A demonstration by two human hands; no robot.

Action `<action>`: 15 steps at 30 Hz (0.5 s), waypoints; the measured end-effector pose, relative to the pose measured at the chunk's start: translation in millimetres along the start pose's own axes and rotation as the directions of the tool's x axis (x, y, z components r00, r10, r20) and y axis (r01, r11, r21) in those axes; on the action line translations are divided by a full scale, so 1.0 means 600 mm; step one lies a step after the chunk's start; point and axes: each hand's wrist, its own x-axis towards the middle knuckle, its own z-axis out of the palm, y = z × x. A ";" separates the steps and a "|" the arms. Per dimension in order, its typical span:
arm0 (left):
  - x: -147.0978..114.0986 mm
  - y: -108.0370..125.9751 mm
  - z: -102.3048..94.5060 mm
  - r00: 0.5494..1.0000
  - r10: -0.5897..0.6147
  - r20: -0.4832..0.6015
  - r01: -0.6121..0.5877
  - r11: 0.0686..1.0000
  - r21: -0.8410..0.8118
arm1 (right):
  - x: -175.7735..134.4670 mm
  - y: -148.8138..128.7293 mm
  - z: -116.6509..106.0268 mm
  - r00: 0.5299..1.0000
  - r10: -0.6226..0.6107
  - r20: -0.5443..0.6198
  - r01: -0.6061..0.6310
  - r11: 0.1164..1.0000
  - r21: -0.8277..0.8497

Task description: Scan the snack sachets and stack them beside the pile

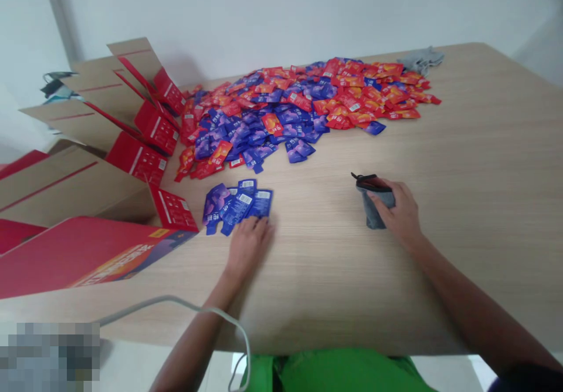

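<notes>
A small grey zip pouch [372, 209] with a dark zipper edge stands in my right hand [401, 213]. Its top gapes, and my thumb presses its front while the fingers are behind the rim. My left hand [250, 240] lies on the table at the lower edge of several blue-purple sachets [237, 207], its fingertips touching them and its thumb hidden. These sachets overlap in a small group, some with white barcode labels facing up.
Behind both hands spreads a big heap of red-orange and blue sachets [303, 101]. Open red cardboard boxes [101, 245] stand in a row at the left. A grey cloth [422, 58] lies at the far right of the heap. A pale cable [176, 300] crosses my left forearm.
</notes>
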 end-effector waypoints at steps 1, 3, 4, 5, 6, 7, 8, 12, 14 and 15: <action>0.005 -0.022 -0.009 0.998 -0.067 -0.020 0.068 0.996 0.051 | -0.005 0.001 -0.001 1.000 0.013 -0.005 -0.013 1.000 0.005; 0.013 -0.042 -0.024 0.982 -0.162 -0.099 0.172 0.979 0.113 | -0.013 -0.002 -0.005 0.999 0.034 -0.019 -0.033 0.999 0.021; 0.017 -0.039 -0.029 0.975 -0.175 -0.136 0.191 0.975 0.115 | -0.015 -0.004 -0.007 0.999 0.040 -0.025 -0.039 0.999 0.032; 0.021 -0.028 -0.031 0.972 -0.169 -0.165 0.187 0.977 0.102 | -0.018 -0.006 -0.009 0.999 0.045 -0.029 -0.044 0.998 0.043; 0.027 -0.011 -0.030 0.974 -0.145 -0.177 0.160 0.984 0.077 | -0.021 -0.009 -0.011 0.998 0.050 -0.031 -0.048 0.997 0.053; 0.034 0.010 -0.026 0.979 -0.107 -0.175 0.117 0.992 0.046 | -0.025 -0.010 -0.013 0.998 0.054 -0.029 -0.052 0.997 0.061; 0.043 0.033 -0.020 0.985 -0.063 -0.161 0.066 0.998 0.015 | -0.029 -0.011 -0.015 0.998 0.057 -0.020 -0.055 0.996 0.067; 0.102 0.110 0.019 0.993 0.088 -0.080 -0.093 0.994 -0.056 | -0.057 -0.010 -0.025 0.995 0.068 0.070 -0.075 0.993 0.095; 0.146 0.126 0.040 0.994 0.092 -0.064 -0.096 0.994 -0.059 | -0.072 -0.008 -0.029 0.990 0.093 0.105 -0.105 0.988 0.113; 0.171 0.127 0.051 0.995 0.078 -0.059 -0.081 0.995 -0.057 | -0.078 -0.007 -0.030 0.988 0.112 0.111 -0.125 0.985 0.121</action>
